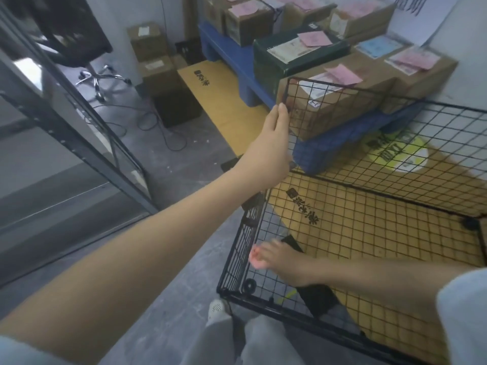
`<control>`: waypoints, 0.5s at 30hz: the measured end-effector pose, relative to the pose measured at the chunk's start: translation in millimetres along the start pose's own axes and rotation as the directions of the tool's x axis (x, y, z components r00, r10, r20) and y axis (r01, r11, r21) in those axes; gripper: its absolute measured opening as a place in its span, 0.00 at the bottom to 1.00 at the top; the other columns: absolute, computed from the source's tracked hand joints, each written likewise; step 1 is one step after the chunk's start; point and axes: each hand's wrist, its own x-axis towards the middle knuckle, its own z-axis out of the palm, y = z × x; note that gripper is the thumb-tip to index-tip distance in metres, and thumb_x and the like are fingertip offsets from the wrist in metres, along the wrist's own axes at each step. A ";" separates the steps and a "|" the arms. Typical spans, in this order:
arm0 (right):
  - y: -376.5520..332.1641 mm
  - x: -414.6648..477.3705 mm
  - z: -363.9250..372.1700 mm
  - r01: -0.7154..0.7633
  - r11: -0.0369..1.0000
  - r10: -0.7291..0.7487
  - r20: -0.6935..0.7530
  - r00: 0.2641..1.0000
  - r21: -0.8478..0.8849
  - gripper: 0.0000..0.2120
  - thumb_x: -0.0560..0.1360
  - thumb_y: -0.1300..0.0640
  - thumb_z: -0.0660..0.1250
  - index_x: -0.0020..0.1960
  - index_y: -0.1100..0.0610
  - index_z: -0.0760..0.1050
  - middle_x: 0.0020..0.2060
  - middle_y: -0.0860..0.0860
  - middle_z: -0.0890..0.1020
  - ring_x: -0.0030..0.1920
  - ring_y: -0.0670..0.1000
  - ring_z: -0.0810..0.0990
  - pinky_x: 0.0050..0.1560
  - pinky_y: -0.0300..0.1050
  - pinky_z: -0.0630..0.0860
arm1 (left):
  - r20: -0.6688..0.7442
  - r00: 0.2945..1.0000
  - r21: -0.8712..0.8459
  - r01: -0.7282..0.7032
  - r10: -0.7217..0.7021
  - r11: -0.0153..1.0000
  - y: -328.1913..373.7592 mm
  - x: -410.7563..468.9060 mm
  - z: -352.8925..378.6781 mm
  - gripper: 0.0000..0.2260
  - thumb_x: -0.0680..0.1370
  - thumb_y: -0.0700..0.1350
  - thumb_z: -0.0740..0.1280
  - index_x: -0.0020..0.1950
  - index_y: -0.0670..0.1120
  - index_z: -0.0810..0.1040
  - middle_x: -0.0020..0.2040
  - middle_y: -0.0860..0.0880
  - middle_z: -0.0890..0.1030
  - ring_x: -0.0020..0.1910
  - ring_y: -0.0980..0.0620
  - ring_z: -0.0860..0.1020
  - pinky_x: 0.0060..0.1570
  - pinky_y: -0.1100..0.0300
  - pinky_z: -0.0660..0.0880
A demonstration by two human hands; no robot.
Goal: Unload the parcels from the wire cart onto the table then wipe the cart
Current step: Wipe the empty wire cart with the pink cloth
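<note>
blue table [232,57] carries many labelled cardboard parcels [374,72].

Black square-grid wire cart [276,309] lower right; brown parcels [369,83] with pink slips [346,74] upper right, blue pallet [232,56], dark green box [303,63].

Single wide-angle view from head height, facing forward and steeply down; close above the wire cart [242,246] at near right, floor [171,259] to the left, stacked parcels [427,77] at far right.

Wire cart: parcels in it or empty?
Empty. The wire cart has a bare mesh floor with cardboard showing through; only the right hand is inside.
</note>
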 end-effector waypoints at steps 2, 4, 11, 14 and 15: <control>-21.6 -6.7 6.7 0.206 0.977 -0.201 0.095 0.975 -0.053 0.31 0.71 0.71 0.61 0.73 0.57 0.61 0.69 0.52 0.64 0.67 0.54 0.61 0.68 0.50 0.60 | -0.003 1.000 0.011 0.003 -0.003 1.000 -1.1 -1.2 0.1 0.42 0.77 0.35 0.66 0.78 0.41 0.37 0.79 0.47 0.40 0.76 0.49 0.56 0.66 0.60 0.64; -24.9 -11.3 9.9 0.297 0.954 -0.299 0.115 0.947 0.029 0.27 0.73 0.67 0.63 0.71 0.58 0.64 0.65 0.53 0.68 0.62 0.53 0.65 0.66 0.51 0.64 | -0.005 1.000 0.003 0.005 -0.005 1.000 -2.3 -2.0 0.6 0.42 0.77 0.35 0.66 0.78 0.41 0.37 0.79 0.47 0.40 0.74 0.48 0.61 0.64 0.60 0.66; 89.4 -10.6 -21.8 -0.150 0.988 0.145 -0.390 0.909 0.019 0.35 0.74 0.71 0.56 0.74 0.44 0.58 0.70 0.45 0.67 0.67 0.49 0.66 0.68 0.46 0.65 | -0.008 1.000 0.006 -0.012 0.012 1.000 -5.2 0.7 5.8 0.40 0.79 0.38 0.65 0.78 0.41 0.38 0.79 0.48 0.41 0.76 0.48 0.55 0.68 0.59 0.61; 151.8 -18.7 -44.5 -0.450 0.891 0.428 -0.441 0.789 0.061 0.36 0.73 0.71 0.54 0.76 0.46 0.57 0.70 0.51 0.66 0.67 0.54 0.65 0.67 0.49 0.67 | -0.019 1.000 0.006 0.006 -0.006 1.000 -3.7 3.1 6.5 0.40 0.79 0.39 0.65 0.78 0.42 0.39 0.79 0.48 0.42 0.77 0.47 0.54 0.71 0.56 0.62; 161.3 -21.2 -51.0 -0.508 0.854 0.502 -0.433 0.749 0.110 0.35 0.73 0.72 0.55 0.76 0.47 0.58 0.69 0.52 0.67 0.66 0.55 0.65 0.66 0.49 0.68 | -0.021 1.000 0.009 0.015 -0.014 1.000 -3.1 3.7 5.6 0.40 0.79 0.39 0.65 0.79 0.43 0.39 0.79 0.49 0.43 0.77 0.47 0.54 0.71 0.55 0.62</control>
